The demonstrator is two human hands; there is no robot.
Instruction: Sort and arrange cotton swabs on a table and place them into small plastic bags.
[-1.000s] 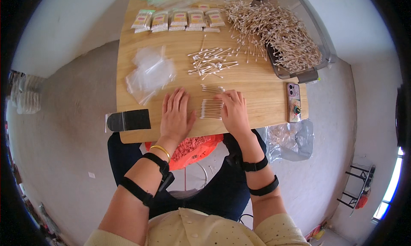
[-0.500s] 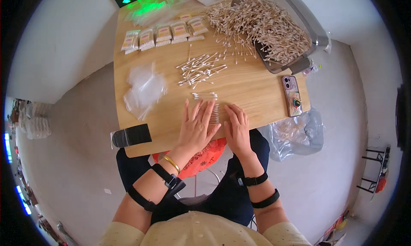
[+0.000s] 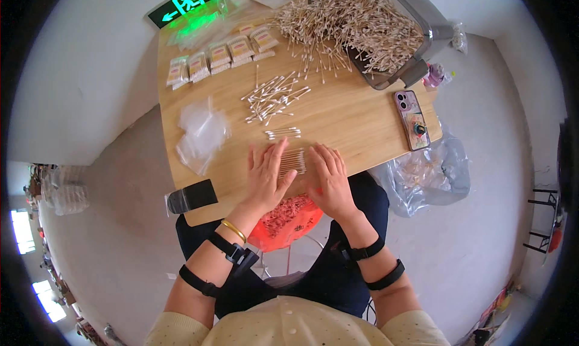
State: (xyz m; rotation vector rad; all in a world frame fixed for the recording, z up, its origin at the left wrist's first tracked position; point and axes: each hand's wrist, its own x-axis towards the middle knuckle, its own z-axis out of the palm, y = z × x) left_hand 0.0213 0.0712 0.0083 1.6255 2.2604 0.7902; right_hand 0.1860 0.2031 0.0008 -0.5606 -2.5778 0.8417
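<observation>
A neat row of cotton swabs (image 3: 292, 163) lies side by side near the front edge of the table, between my two hands. My left hand (image 3: 264, 176) rests at its left end, fingers stretched and thumb apart. At the right end, my right hand (image 3: 330, 180) is held with fingers extended, close together, fingertips on or just above the wood. Neither hand grips anything. Just beyond the row lie a few more aligned swabs (image 3: 283, 132). Farther back is a loose, criss-crossed heap of swabs (image 3: 272, 97).
A grey tub (image 3: 435, 35) on its side spills a swab mass (image 3: 368, 29). Packed swab bundles (image 3: 220, 54) line the back left. Clear bags (image 3: 203, 135), a black pouch (image 3: 192, 196) and a phone (image 3: 412, 120) lie around the wooden table (image 3: 356, 129). A red bag (image 3: 286, 225) hangs below.
My left hand has shifted slightly left and back from the row, uncovering more of its swabs. My right hand stays beside the right end. The whole view has turned a little.
</observation>
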